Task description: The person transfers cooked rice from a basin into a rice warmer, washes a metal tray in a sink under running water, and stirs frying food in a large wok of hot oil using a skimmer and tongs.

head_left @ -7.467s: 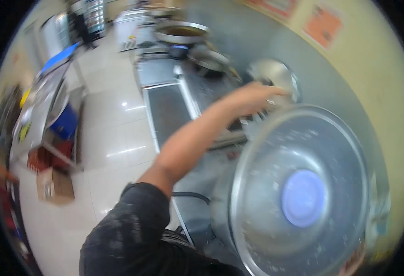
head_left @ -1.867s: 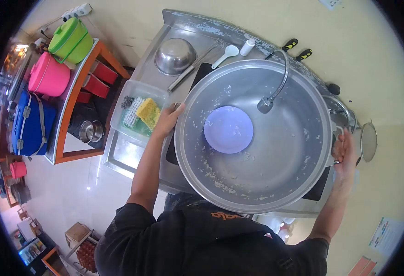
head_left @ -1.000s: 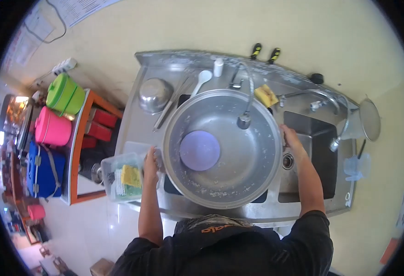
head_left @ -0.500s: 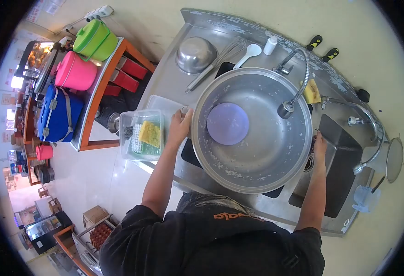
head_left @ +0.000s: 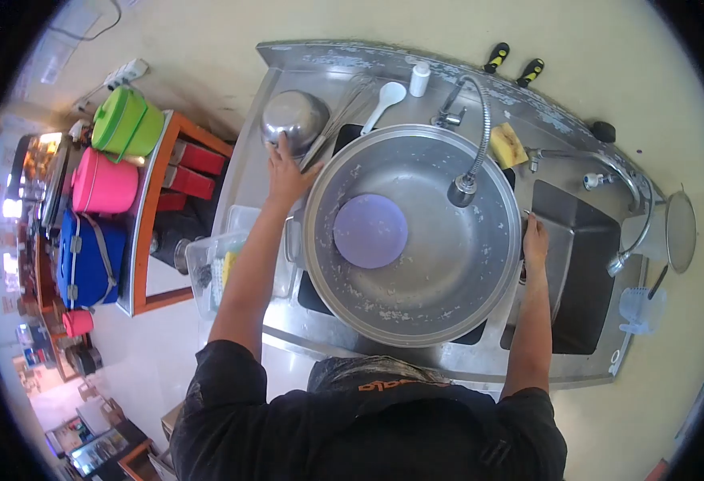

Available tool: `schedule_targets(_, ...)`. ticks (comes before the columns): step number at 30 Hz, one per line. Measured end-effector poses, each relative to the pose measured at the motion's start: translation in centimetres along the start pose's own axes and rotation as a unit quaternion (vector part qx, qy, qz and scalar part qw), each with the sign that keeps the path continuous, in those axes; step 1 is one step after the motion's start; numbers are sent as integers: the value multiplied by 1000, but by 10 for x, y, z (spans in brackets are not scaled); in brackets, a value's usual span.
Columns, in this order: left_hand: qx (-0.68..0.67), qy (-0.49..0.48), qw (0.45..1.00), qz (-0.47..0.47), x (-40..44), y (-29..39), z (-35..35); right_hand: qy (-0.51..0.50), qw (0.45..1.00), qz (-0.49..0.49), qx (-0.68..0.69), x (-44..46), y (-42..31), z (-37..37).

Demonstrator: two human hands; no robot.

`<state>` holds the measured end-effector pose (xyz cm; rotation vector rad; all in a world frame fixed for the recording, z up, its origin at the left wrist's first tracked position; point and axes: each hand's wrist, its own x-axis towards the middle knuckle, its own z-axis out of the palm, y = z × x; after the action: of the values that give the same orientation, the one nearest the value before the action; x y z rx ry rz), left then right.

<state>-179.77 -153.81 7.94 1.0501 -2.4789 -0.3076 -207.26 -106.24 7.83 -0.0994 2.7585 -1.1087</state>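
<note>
A large round aluminium pot (head_left: 448, 297) sits over the sink, with a purple round plate-like piece (head_left: 370, 231) inside it on the left. My left hand (head_left: 288, 178) has its fingers spread, the fingertips at the near edge of an upturned steel bowl (head_left: 294, 117). Right of those fingers lies a whisk (head_left: 332, 127), and a white ladle-like spoon (head_left: 386, 103) is beyond it. At the pot's right side, my right hand (head_left: 536, 240) is closed around its side handle, which is mostly hidden.
A flexible-neck faucet (head_left: 463, 188) hangs into the pot. A yellow sponge (head_left: 508, 146) and white bottle (head_left: 419, 80) stand along the back. The right sink basin (head_left: 568, 272) lies beside my right forearm. A clear plastic tub (head_left: 205, 280) sits at the counter's left edge, partly behind my left arm.
My left hand has let go of the pot's left handle and moved up to the steel bowl, its fingers spreading. My right hand stays at the pot's right handle. The view has shifted.
</note>
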Motion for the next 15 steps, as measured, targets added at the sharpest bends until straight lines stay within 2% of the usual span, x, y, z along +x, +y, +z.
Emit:
schedule_targets(2,34,-17,999,-3,17,3,7,-5,1000,7,-9,4,1,-1)
schedule_targets(3,28,-42,997,-54,22,7,13,1,1000,8,-23,7,0,-1)
schedule_targets(4,41,-39,997,-54,28,8,18,7,999,10,-38,8,-1,0)
schedule_targets(5,52,-36,997,-54,35,7,23,63,990,0,-129,6,-7,3)
schedule_targets(8,59,-57,995,-62,55,8,31,245,913,-210,-248,6,-47,3)
schedule_targets(10,82,-67,993,-52,66,7,29,170,929,-300,-131,21,-84,7)
schedule_targets(12,130,-62,989,-21,77,7,26,106,916,-383,-50,51,-105,30)
schedule_targets(14,162,-62,985,-17,81,16,18,11,908,-419,25,71,-144,47)
schedule_targets(15,167,-61,984,-12,79,20,13,-15,918,-391,59,85,-156,64)
